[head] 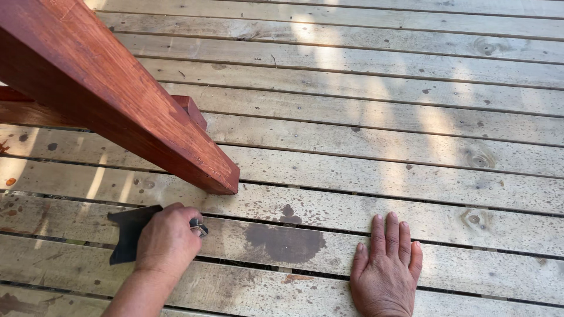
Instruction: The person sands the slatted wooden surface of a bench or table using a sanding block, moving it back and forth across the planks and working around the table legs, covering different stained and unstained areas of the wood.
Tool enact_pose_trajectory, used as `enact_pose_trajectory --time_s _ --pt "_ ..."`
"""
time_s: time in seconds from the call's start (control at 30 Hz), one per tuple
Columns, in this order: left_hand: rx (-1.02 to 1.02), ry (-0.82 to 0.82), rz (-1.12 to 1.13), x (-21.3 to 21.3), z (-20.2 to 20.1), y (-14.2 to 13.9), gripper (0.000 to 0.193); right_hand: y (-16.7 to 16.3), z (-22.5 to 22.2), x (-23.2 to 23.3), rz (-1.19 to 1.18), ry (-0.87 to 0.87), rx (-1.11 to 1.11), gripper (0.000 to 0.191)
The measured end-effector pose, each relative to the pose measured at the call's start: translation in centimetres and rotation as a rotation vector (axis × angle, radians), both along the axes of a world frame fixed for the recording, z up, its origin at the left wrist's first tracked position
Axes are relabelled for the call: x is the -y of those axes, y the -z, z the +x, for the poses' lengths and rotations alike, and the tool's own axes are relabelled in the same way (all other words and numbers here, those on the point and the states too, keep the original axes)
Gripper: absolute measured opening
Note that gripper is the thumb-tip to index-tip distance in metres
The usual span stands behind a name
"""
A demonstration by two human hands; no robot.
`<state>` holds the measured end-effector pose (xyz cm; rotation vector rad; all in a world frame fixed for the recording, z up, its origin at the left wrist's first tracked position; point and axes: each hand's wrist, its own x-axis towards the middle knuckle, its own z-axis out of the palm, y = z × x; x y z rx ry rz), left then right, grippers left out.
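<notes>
Weathered grey timber decking (364, 123) fills the view, its boards running left to right with dark gaps between them; patches of sunlight and shade fall across the upper boards, and small dark spots dot the lower ones. Entering from the upper left, a thick red-brown stained wooden beam (111, 100) slopes down to the right, its long axis diagonal and its lower end resting on the deck at centre left; a second stained rail (191, 108) shows just behind it. Left hand (169, 239): seen from the back, fingers curled and pressed together around a small dark tool with a metal part showing at the fingertips (198, 227); what kind of tool it is cannot be told, since the hand covers most of it. Beneath and to the left of this hand lies a flat dark sheet of cloth or paper (126, 232), its long axis roughly upright in the frame. Key relation: the beam's lower end lies just above and slightly right of the left hand's fingers, near but apart; the left hand is much the nearer of the two. Right hand (388, 270): empty, palm down, fingers straight and close together, flat on the board well to the right. Between the hands sits a large dark wet-looking stain (285, 242) on the board, nearer the left hand's tool than the right hand.
</notes>
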<state>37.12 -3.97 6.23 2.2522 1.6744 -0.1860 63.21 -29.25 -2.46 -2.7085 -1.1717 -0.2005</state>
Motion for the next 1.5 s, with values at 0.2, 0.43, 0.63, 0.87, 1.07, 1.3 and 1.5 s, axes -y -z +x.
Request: enact_pose_trajectory --time_s 0.2,0.43,0.63,0.87,1.07,1.3,1.5 --pt "0.568 -0.097 0.061 1.3 -2.4 3.3 0.094 0.0 -0.5 0.0 0.026 0.033 0.000 0.066" --pt "0.412 0.060 0.374 2.4 -8.2 8.6 0.059 0.5 -0.6 -0.1 0.086 0.014 0.018 0.067" --pt "-0.088 0.008 0.268 -3.8 -11.2 10.8 0.066 0.7 -1.4 -0.4 0.162 0.009 0.037 0.067" --pt "0.110 -0.198 0.394 -1.8 -8.3 12.2 0.068 2.6 -2.1 -0.7 0.220 0.001 0.028 0.067" --pt "-0.113 -0.368 0.418 12.0 6.8 13.6 0.084 6.8 0.3 1.6 0.223 -0.217 -0.043 0.056" --pt "0.375 0.493 0.416 20.9 25.5 10.4 0.099 5.1 16.5 6.5 0.037 -0.178 0.061 0.063" --pt "-0.130 0.171 0.086 9.6 18.3 7.0 0.095 1.4 25.2 5.8 -0.047 -0.109 0.077 0.063"
